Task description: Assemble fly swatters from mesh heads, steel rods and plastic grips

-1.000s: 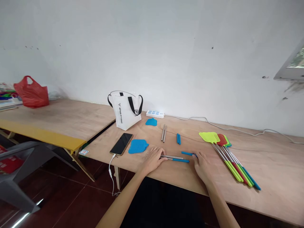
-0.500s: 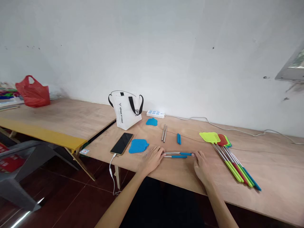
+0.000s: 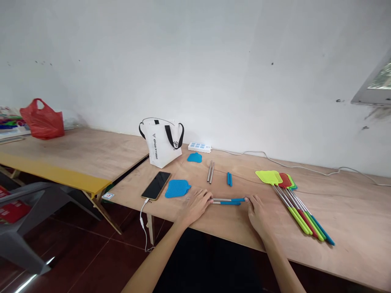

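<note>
Two metal fly swatter rods with blue handles lie side by side near the table's front edge. My left hand (image 3: 197, 205) rests on the table, its fingers closed over the metal part and hiding the rods' left ends. The thumb and fingertips of my right hand (image 3: 257, 209) pinch the right end of the rear blue handle (image 3: 238, 200). The front blue handle (image 3: 230, 203) lies against it, apart from my right hand. To the left of my left hand is a blue swatter head (image 3: 177, 189); another blue swatter head (image 3: 194, 157) lies farther back.
Two bare metal tubes (image 3: 210, 172) and two short blue handles (image 3: 229, 179) lie behind my hands. Several whole swatters (image 3: 301, 209) lie at right. A phone (image 3: 156, 185) with a cable, a white bag (image 3: 161, 146) and a power strip (image 3: 199, 147) stand left and back.
The rear rod's blue handle has shifted slightly toward the front one, so the two rods lie closer together. Both hands stay nearly in place.
</note>
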Demonstrator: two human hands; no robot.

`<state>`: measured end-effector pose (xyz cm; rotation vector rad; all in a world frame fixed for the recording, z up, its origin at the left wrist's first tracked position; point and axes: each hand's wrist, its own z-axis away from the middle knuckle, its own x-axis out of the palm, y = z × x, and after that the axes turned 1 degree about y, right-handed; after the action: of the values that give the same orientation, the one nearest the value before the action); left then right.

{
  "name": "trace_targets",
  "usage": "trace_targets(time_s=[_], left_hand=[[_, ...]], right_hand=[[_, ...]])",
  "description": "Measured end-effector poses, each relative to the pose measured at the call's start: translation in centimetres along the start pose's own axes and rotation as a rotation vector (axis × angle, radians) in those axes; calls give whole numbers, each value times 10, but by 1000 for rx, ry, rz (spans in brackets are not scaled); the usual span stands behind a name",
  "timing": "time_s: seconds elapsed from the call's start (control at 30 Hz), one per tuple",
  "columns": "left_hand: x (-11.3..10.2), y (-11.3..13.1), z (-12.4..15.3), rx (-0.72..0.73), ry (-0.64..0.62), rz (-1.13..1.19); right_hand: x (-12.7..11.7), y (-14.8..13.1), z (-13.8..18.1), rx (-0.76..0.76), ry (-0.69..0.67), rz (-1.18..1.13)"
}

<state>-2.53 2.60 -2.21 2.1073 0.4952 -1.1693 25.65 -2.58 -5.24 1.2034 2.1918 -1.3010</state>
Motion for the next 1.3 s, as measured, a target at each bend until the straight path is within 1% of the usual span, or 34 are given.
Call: trace_targets(time_s=[0.13, 0.23, 0.37, 0.43, 0.6, 0.73, 0.87, 0.97, 1.17, 1.3], left_hand=[[-2, 0, 0, 27, 15, -39], [-5, 3, 0, 34, 51, -13], [-8, 9, 0, 81, 46, 35], [-9, 11, 0, 94, 40, 46], [-8, 14, -1, 44, 36, -8], [-8, 15, -1, -1, 50, 22], [-9, 15, 1, 54, -1, 3], [-8, 14, 1, 60, -21, -14], [-3, 10, 0, 38, 6, -12], [1, 7, 1, 50, 7, -27]], right_hand=[[-4, 0, -3, -35, -36, -92], [-6, -6, -2, -47, -57, -144], [-2, -18, 2, -110, -217, -166], [1, -23, 4, -131, -262, -153], [2, -24, 2, -150, -212, -67], [2, -21, 1, -196, -195, 13], [3, -21, 2, -210, -231, 33], [2, -24, 2, -214, -272, 73], [-4, -31, 2, -214, -333, 121], [-3, -31, 2, -192, -317, 126]])
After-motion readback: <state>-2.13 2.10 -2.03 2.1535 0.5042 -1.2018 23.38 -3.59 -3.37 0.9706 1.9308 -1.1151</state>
